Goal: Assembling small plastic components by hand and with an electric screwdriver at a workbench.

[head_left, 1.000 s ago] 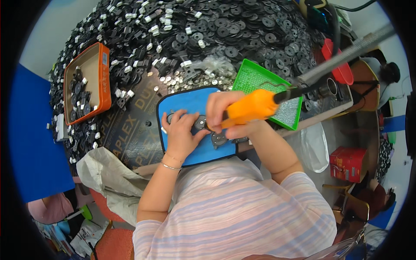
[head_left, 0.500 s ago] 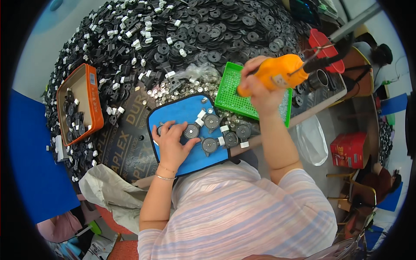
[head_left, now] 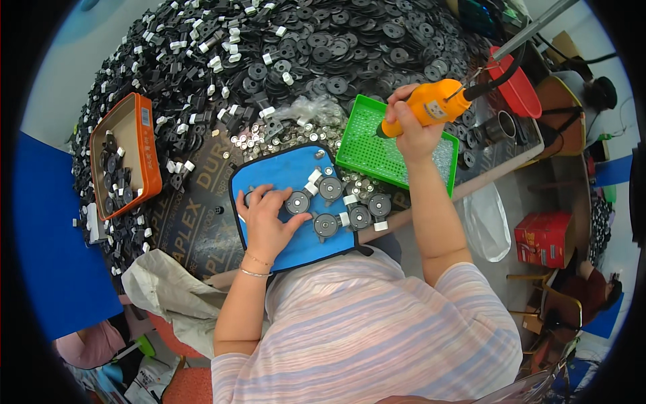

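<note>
My left hand [head_left: 264, 217] rests on a blue mat [head_left: 262, 172] with a black border. Its thumb and index finger close around the edges of a round black pulley-like part [head_left: 297, 203]; another dark part is mostly covered by the other fingers. Similar round parts with white tabs [head_left: 330, 189] lie just to the right, some past the mat's edge. In my right hand [head_left: 416, 131] is an orange electric screwdriver [head_left: 437, 102], wrapped by the fingers. Its dark tip points down-left above a green perforated tray [head_left: 363, 151], which holds many small shiny pieces [head_left: 441, 161].
Black discs [head_left: 336, 85] and parts with white pieces heap across the table's far side. Small metal caps [head_left: 259, 138] lie beyond the mat. An orange-rimmed box [head_left: 149, 151] stands left, a red tray [head_left: 515, 84] and a metal cup [head_left: 501, 126] right. A cable [head_left: 498, 81] trails from the screwdriver.
My right hand and the screwdriver have risen from the green tray and moved slightly right, so the tip shows more clearly. My left hand stays on the same round part.
</note>
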Demonstrator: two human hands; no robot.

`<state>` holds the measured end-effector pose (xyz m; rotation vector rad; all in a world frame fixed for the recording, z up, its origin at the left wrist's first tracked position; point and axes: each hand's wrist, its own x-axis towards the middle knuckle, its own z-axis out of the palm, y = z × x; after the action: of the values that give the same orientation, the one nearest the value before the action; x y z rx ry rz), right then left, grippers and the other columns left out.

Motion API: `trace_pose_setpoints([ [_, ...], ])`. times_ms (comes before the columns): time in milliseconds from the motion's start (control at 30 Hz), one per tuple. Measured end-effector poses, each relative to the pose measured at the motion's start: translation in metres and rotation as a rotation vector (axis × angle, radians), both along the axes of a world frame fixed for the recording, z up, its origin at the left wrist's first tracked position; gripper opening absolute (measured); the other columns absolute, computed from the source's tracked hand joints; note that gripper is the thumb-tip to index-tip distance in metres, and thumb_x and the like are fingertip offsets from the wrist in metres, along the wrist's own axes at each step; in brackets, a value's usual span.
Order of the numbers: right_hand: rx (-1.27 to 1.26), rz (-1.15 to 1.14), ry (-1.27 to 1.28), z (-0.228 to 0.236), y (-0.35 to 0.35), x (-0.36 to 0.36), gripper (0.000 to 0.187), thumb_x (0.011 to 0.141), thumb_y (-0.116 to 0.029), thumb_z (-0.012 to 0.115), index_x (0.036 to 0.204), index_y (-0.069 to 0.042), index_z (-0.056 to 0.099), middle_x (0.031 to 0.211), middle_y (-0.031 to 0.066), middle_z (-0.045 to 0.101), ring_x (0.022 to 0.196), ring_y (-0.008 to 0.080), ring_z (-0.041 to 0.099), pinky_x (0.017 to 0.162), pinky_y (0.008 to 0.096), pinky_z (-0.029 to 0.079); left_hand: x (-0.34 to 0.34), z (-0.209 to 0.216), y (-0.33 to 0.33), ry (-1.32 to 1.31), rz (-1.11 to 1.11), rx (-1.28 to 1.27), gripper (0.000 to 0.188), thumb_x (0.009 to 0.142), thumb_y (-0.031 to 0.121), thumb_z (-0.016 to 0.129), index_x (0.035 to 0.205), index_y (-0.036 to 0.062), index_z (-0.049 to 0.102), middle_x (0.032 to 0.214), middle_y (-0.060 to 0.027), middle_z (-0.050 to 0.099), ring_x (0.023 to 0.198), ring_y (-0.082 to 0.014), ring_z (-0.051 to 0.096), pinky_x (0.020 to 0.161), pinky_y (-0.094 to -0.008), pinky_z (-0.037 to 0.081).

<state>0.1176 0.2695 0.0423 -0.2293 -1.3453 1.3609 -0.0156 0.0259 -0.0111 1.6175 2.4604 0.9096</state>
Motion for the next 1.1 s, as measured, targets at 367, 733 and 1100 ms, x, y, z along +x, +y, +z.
trace_pose_setpoints([
  [367, -0.037, 0.013, -0.014, -0.002, 0.003, -0.003, 0.017, 0.080, 0.002, 0.062, 0.095, 0.000, 0.054, 0.082, 0.0103, 0.059, 0.060, 0.0137, 0.056, 0.057, 0.0247, 0.046, -0.001, -0.001, -0.001, -0.004, -0.004, 0.005, 0.052, 0.058, 0.042, 0.081, 0.098, 0.0111, 0.067, 0.090, 0.0013, 0.064, 0.107, -0.0243, 0.052, 0.103, -0.0540, 0.018],
  [733, 0.019, 0.179, 0.089, 0.033, -0.016, 0.004, 0.020, 0.085, -0.013, 0.059, 0.099, -0.002, 0.052, 0.091, 0.0126, 0.052, 0.063, 0.0177, 0.052, 0.059, 0.0305, 0.044, -0.023, 0.015, -0.028, 0.020, 0.062, 0.068, 0.077, 0.057, 0.032, 0.085, 0.123, 0.0077, 0.053, 0.121, -0.0093, 0.056, 0.118, -0.0279, 0.048, 0.106, -0.0513, 0.022],
  [1100, 0.096, 0.654, 0.008, 0.025, -0.123, -0.077, 0.021, 0.077, -0.007, 0.068, 0.093, -0.001, 0.055, 0.088, 0.0109, 0.055, 0.070, 0.0151, 0.055, 0.062, 0.0264, 0.046, -0.039, -0.013, -0.036, -0.356, 0.145, 0.216, 0.057, 0.063, 0.016, 0.082, 0.113, 0.0012, 0.058, 0.110, -0.0156, 0.060, 0.101, -0.0328, 0.056, 0.088, -0.0381, 0.046],
])
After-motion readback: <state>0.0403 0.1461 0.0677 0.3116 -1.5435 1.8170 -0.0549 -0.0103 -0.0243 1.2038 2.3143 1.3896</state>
